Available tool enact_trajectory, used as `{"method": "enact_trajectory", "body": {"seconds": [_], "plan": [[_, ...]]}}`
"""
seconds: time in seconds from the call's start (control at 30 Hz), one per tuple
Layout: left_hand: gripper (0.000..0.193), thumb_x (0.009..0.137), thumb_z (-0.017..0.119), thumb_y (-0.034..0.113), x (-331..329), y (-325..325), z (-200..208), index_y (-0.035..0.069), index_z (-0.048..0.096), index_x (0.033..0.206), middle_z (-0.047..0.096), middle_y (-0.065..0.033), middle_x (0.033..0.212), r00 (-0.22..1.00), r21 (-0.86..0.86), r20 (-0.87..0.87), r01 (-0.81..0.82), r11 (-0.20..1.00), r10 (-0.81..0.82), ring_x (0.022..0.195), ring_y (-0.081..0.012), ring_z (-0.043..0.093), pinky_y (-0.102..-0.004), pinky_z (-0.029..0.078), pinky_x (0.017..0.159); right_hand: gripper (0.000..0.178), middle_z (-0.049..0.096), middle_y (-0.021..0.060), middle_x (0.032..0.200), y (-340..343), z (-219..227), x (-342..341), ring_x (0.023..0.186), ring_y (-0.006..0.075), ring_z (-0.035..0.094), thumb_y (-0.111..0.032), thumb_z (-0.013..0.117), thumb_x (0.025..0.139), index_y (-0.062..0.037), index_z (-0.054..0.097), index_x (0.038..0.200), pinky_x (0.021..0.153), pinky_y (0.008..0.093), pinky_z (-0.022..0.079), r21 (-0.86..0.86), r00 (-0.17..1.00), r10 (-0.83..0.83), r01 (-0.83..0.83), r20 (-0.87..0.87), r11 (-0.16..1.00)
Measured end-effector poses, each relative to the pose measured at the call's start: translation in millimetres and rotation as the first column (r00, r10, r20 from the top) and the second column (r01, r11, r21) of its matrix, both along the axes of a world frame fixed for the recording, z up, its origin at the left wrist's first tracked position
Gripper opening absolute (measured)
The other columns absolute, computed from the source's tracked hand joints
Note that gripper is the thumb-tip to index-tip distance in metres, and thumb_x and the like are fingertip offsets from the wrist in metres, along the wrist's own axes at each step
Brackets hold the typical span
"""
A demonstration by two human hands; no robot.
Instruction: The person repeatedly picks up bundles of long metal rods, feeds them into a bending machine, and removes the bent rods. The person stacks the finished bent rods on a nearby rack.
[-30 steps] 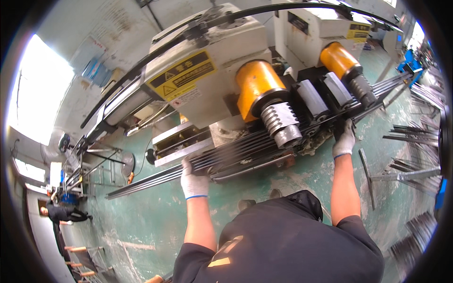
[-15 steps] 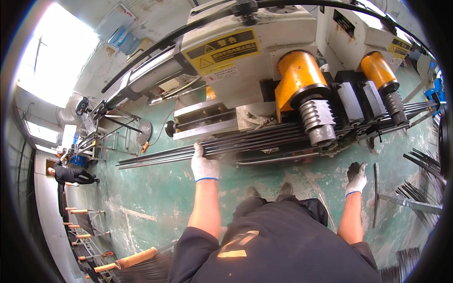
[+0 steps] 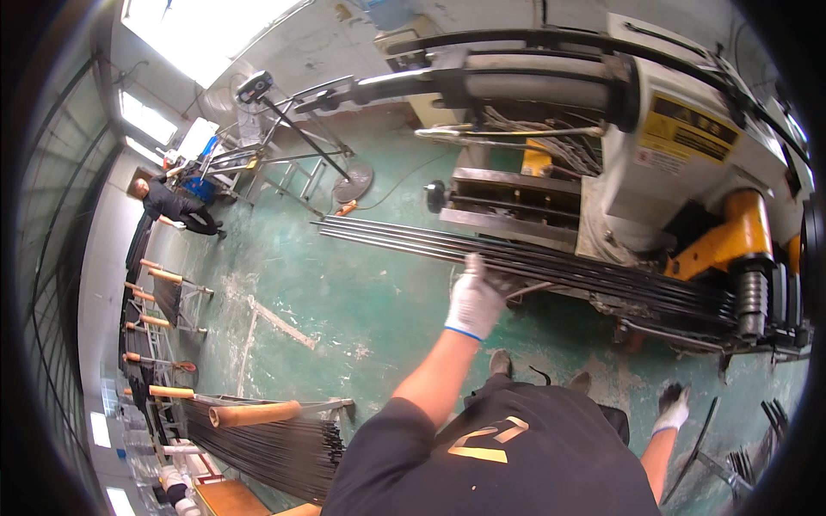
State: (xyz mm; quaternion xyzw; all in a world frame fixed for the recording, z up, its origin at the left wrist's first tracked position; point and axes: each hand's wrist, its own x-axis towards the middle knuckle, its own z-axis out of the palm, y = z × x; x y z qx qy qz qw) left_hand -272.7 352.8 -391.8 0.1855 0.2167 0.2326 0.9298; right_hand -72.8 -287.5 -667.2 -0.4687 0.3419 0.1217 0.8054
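A bundle of long, thin dark metal rods [image 3: 387,238] lies along the front of the machine, its left ends sticking out past the machine bed. My left hand [image 3: 476,303], in a white glove with dark-coated fingers, grips the near side of the bundle. Its thumb is up against the rods, and the fingers are partly hidden. At the lower right, my right hand [image 3: 672,408], gloved alike, hangs away from the machine with its fingers apart and nothing in it. The machine's orange arm [image 3: 740,228] with a ribbed metal roller [image 3: 753,301] stands over the bundle's right end.
Racks of dark rods [image 3: 267,443] with wooden rollers [image 3: 255,414] stand at the lower left. Beyond the rods' left ends, a stand with a round base [image 3: 353,183] is on the green floor. A co-worker [image 3: 176,206] is at the far left. More rods [image 3: 774,417] stand at the lower right.
The view has swung left, so the machine and rods now sit farther right in it. My left hand still grips the bundle; my right hand remains empty at my side.
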Motion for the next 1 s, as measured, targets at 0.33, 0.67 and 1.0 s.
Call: {"method": "enact_trajectory", "body": {"seconds": [0.33, 0.67, 1.0], "plan": [[0.068, 0.107, 0.050, 0.059, -185.4, 332.2, -2.9, 0.012, 0.040, 0.154, 0.048, -0.0182, 0.149, 0.800, 0.240, -0.133, -0.547, 0.802, 0.586, 0.134, -0.0376, 0.050, -0.0609, 0.044, 0.111, 0.062, 0.060, 0.0096, 0.147, 17.0, -41.4, -148.6, 0.136, 0.0321, 0.053, -0.063, 0.047, 0.106, -0.0090, 0.060, 0.133, 0.108, 0.0533, 0.040, -0.260, 0.914, 0.147, -0.256, -0.377, 0.931], [0.043, 0.110, 0.049, 0.050, -201.7, 384.9, -10.6, 0.017, 0.056, 0.137, 0.060, -0.0096, 0.134, 0.762, 0.373, -0.158, -0.544, 0.752, 0.629, 0.121, -0.0266, 0.058, -0.0528, 0.054, 0.094, 0.046, 0.070, 0.0033, 0.102, 35.6, 5.0, -110.6, 0.089, 0.0246, 0.060, -0.061, 0.061, 0.102, -0.0156, 0.067, 0.102, 0.082, 0.0430, 0.044, -0.302, 0.912, 0.291, -0.375, -0.289, 0.876], [0.037, 0.111, 0.051, 0.038, -200.7, 335.8, -5.3, 0.017, 0.055, 0.142, 0.063, -0.0093, 0.132, 0.850, 0.388, -0.154, -0.417, 0.822, 0.504, 0.122, -0.0321, 0.063, -0.0573, 0.053, 0.101, 0.045, 0.069, 0.0063, 0.097, 106.3, 17.3, -110.8, 0.083, 0.0245, 0.060, -0.056, 0.058, 0.104, -0.0116, 0.066, 0.101, 0.071, 0.0415, 0.046, -0.436, 0.902, 0.275, -0.407, -0.334, 0.803]]}}
